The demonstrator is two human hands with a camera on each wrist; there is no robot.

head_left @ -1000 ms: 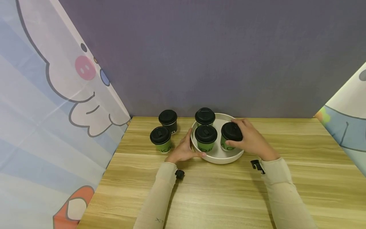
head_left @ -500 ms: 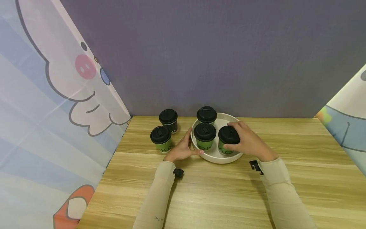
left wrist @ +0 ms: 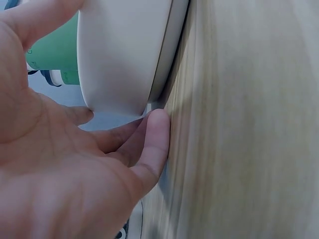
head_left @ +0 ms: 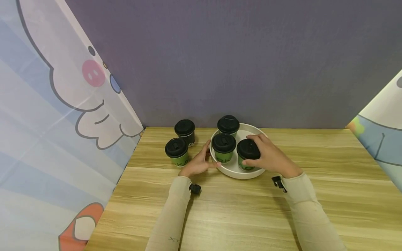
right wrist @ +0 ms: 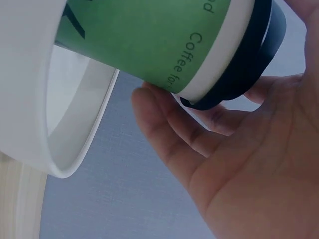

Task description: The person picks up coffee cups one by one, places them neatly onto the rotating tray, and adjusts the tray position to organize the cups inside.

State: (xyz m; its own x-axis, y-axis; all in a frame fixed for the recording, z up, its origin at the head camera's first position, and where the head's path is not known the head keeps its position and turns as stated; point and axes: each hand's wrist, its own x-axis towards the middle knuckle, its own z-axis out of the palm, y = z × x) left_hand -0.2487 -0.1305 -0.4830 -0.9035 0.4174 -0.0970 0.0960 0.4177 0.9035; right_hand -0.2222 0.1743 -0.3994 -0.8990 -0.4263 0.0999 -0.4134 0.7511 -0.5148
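Observation:
In the head view my right hand (head_left: pixel 270 156) grips a green paper coffee cup (head_left: pixel 244 165) with a black lid, inside a round white tray (head_left: pixel 238 175). The right wrist view shows the fingers (right wrist: pixel 164 129) against the side of this cup (right wrist: pixel 149 40), by its lid. My left hand (head_left: pixel 197 165) holds the tray's left front side, thumb at the rim and fingers along the outer wall (left wrist: pixel 124 55). Another green cup (head_left: pixel 223 157) and a cup at the back (head_left: pixel 228 124) also stand in the tray, both with black lids.
Left of the tray, a green cup (head_left: pixel 180 161) and a dark cup (head_left: pixel 188 139) stand on the wooden table (head_left: pixel 238 216), both lidded. A grey panel (head_left: pixel 232 62) rises behind the table. Cartoon-printed cloths hang at the left (head_left: pixel 62 139) and right.
The gripped cup has moved left and slightly nearer. The back cup has shifted right, and the left cup slightly back and left. The tray's outline has barely moved.

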